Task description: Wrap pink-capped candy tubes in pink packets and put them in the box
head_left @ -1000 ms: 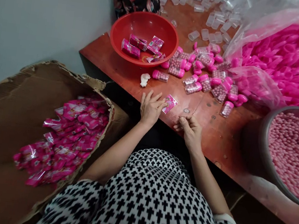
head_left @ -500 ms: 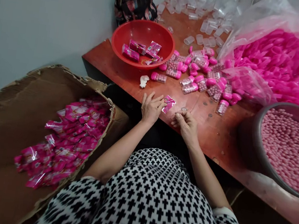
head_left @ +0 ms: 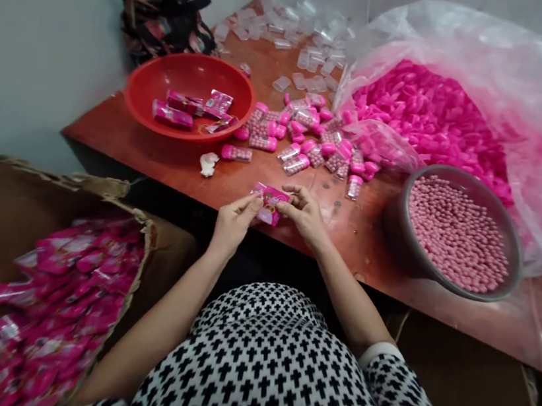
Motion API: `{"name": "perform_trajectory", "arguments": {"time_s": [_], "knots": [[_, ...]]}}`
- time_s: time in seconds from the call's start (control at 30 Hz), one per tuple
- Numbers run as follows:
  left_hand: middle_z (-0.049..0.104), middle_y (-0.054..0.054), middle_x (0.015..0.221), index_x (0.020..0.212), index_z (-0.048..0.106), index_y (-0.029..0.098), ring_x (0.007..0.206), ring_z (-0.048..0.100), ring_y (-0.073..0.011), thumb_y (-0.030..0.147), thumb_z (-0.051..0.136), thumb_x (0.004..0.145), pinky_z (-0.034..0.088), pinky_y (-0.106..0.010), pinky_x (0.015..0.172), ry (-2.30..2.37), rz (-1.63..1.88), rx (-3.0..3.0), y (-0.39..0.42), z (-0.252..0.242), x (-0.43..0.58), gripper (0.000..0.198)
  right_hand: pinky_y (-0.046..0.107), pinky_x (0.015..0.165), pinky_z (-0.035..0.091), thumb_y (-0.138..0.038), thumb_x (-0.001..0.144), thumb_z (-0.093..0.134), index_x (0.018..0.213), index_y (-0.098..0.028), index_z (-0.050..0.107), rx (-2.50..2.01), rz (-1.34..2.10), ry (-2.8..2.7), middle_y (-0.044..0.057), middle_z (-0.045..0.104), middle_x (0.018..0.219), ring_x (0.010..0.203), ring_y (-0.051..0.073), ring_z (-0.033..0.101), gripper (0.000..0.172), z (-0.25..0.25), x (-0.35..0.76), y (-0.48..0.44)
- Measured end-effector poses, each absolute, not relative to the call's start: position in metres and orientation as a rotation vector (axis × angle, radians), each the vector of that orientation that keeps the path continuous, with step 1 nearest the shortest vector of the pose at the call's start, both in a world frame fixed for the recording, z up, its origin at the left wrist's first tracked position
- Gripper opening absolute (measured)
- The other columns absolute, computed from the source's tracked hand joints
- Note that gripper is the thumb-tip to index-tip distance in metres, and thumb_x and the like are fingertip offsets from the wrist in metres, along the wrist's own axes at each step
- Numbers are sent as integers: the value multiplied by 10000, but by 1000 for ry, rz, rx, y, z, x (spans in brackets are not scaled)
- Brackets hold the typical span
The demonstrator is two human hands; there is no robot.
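A small pink printed wrapper (head_left: 270, 206) is held between my two hands, just above the front edge of the table. My left hand (head_left: 234, 221) pinches its left side between thumb and fingers. On the other side, my right hand (head_left: 305, 215) grips the wrapper's right edge with thumb and fingertips. Just behind it lie several small clear bottles (head_left: 297, 164) with pink caps and pink beads inside. A crumpled white scrap (head_left: 208, 164) rests to the left, in front of a red bowl (head_left: 139, 102) holding several pink wrappers (head_left: 173, 115).
A grey tub (head_left: 399, 213) of pink beads (head_left: 456, 234) stands at the right. Behind it is a clear bag of pink plastic pieces (head_left: 427, 117). Clear empty bottles (head_left: 314, 59) and a dark handbag (head_left: 167, 23) are at the back. A cardboard box (head_left: 148, 247) of pink packets (head_left: 70, 290) sits lower left.
The wrapper has come up off the table, and my right hand has moved in to grip it together with my left. The view has swung to the right.
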State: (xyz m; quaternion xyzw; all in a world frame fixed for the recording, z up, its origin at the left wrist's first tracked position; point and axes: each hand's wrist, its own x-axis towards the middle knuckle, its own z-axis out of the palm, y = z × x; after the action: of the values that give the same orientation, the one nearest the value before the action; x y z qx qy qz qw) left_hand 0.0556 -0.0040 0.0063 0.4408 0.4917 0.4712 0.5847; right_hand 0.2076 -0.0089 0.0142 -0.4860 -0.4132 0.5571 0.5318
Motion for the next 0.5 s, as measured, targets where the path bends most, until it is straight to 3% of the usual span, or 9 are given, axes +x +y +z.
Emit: {"name": "perform_trajectory", "arguments": {"time_s": [0.1, 0.2, 0.3, 0.4, 0.5], "knots": [[708, -77, 737, 758, 748, 117, 656, 658, -170, 427, 798, 601, 574, -305, 679, 1012, 874, 887, -2, 9, 59, 351, 194, 507, 374, -324, 666, 725, 1041, -212, 524, -1203, 1399, -1141, -99, 511, 613, 519, 74, 474, 441, 17, 223, -11], [688, -70, 652, 688, 740, 105, 602, 644, -149, 360, 844, 533, 574, -274, 641, 1030, 819, 812, -4, 9, 64, 316, 206, 510, 379, -352, 717, 683, 1035, -194, 558, -1337, 1319, -1306, -75, 527, 628, 534, 90, 485, 376, 19, 243, -13], [685, -72, 621, 659, 727, 93, 569, 642, -137, 309, 854, 507, 569, -254, 610, 1097, 857, 701, -7, 8, 71, 293, 282, 659, 458, -418, 800, 600, 964, -178, 611, -1709, 806, -1377, 16, 636, 768, 692, 154, 585, 291, 28, 272, -11], [678, -56, 610, 626, 696, 92, 536, 629, -119, 241, 848, 519, 551, -224, 555, 1112, 900, 557, -9, 9, 77, 238, 385, 805, 455, -458, 846, 544, 1032, -142, 619, -2200, 202, -1297, 132, 666, 964, 897, 257, 617, 374, 40, 305, -5], [650, -24, 578, 616, 653, 98, 498, 603, -101, 183, 818, 582, 528, -205, 502, 1108, 931, 379, -8, 13, 84, 189, 449, 823, 452, -448, 830, 571, 1097, -58, 598, -2552, 77, -1330, 245, 628, 1074, 986, 349, 612, 473, 43, 327, 3]]}}
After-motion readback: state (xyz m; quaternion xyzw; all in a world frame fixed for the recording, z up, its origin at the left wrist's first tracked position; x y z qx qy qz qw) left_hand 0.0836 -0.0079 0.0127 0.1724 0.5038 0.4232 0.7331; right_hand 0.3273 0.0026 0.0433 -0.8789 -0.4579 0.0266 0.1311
